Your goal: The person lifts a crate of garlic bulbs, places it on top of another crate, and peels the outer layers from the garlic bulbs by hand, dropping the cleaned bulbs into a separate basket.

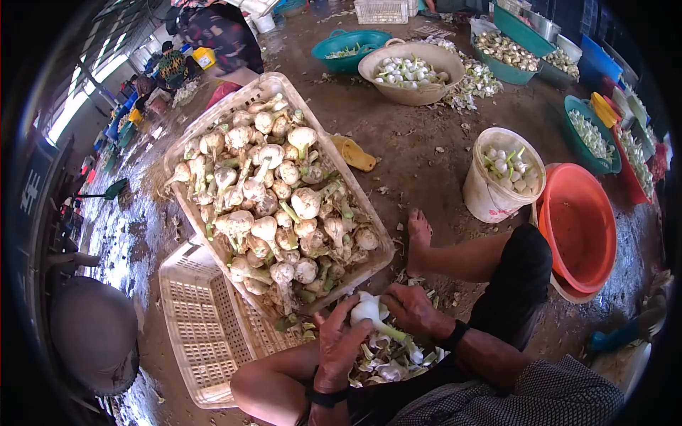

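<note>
Garlic bulb [368,309] hangs low between my knees, over the heap of peelings [380,363] on the floor. Both grips pinch it: left hand [339,344] from below, right hand [412,311] on its side. I judge it could slip into the heap if loose skin gives way. I count one held bulb, one full crate [277,79], one empty crate [206,326], one white bucket [486,202] and one orange basin [579,227].

– Bright or dim?
– Bright, soft daylight, strongest from the openings [74,106] at upper left.
– Shadows, glare?
– Faint shade under the crate [186,202]; white sheen on the wet floor [131,241]; slightly blown out on the peeled bulb [368,309].
– Sharp?
– Crisp mid-frame. Heavy fisheye bend, soft and smeared near the rim, black at the corners.
</note>
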Demonstrator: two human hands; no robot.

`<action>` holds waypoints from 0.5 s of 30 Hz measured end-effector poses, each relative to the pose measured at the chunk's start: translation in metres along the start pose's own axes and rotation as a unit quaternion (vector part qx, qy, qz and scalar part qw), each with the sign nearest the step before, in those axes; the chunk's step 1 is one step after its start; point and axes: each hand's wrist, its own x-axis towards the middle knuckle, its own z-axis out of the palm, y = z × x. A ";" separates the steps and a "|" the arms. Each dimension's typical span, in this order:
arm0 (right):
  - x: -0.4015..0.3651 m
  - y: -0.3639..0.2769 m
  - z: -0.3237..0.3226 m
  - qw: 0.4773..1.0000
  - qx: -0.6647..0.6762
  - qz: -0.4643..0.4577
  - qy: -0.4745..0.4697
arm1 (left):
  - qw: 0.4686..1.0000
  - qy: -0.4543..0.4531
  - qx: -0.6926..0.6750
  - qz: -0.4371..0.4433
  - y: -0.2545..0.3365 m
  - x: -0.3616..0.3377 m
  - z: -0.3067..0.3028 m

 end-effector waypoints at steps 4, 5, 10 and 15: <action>-0.007 0.041 -0.002 0.997 -0.016 0.068 0.023 | 0.980 -0.017 -0.196 -0.020 0.014 0.000 -0.007; -0.010 0.041 -0.004 0.997 -0.012 0.075 -0.036 | 0.956 -0.032 -0.291 -0.011 0.015 -0.001 -0.010; -0.024 0.035 0.006 0.956 -0.040 -0.021 -0.288 | 0.910 -0.009 -0.414 0.019 0.020 0.005 -0.017; -0.026 0.048 0.018 0.961 -0.054 -0.031 -0.269 | 0.796 0.178 -0.524 0.244 0.047 -0.009 -0.081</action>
